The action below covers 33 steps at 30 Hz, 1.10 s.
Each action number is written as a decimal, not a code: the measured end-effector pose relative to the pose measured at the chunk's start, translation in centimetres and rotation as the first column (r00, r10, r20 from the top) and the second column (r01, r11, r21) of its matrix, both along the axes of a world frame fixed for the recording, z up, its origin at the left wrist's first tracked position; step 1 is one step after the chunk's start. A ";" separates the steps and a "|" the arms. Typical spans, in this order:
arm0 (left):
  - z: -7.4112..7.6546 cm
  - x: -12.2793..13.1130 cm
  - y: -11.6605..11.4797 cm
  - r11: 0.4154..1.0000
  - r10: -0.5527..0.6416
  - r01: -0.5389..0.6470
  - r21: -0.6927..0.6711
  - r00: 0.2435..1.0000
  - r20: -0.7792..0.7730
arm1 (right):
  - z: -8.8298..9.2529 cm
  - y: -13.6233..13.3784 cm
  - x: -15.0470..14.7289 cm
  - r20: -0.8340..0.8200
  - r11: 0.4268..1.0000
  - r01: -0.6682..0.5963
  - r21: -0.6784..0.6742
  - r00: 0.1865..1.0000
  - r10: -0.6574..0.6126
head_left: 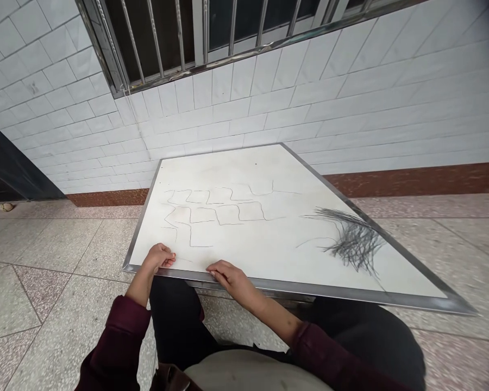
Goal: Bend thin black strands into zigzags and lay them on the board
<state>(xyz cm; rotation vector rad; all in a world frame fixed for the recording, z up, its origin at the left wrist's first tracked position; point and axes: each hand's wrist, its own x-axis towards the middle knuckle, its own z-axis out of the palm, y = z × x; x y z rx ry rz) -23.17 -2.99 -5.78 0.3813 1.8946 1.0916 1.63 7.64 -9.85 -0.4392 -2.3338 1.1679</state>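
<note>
My left hand (161, 256) is at the near left of a white board table (244, 250), its fingers pinched together. A faint thin wire (185, 260) runs from it toward my right hand (230, 278), which is closed in a pinch over the near edge. How far the wire goes into the right fingers is too fine to see. Beyond my hands lie several thin dark bent wires (190, 233), set out in rows of step-like zigzags. At the right of the board sits a tangled heap of dark, wire-like strands (356, 244).
A grey metal rim (309, 288) edges the board. Behind it stands a white tiled wall (228, 122) with a barred window (232, 32) above. My dark-trousered legs (175, 309) are under the near edge, over a speckled tile floor (93, 304).
</note>
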 end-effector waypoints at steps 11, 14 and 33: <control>-0.8 -1.7 0.1 1.000 -0.016 0.016 -0.008 0.998 -0.068 | -0.9 0.6 0.0 0.078 0.992 0.059 -0.108 0.996 -0.050; -1.4 -1.7 -0.3 0.999 0.041 -0.038 0.022 0.981 -0.188 | -1.0 0.7 0.0 0.067 0.988 0.078 -0.130 0.995 -0.070; -5.5 1.8 -2.9 0.951 -0.005 0.289 0.109 0.368 -0.930 | -0.4 1.6 -3.9 -0.052 0.969 0.128 0.212 0.991 -0.119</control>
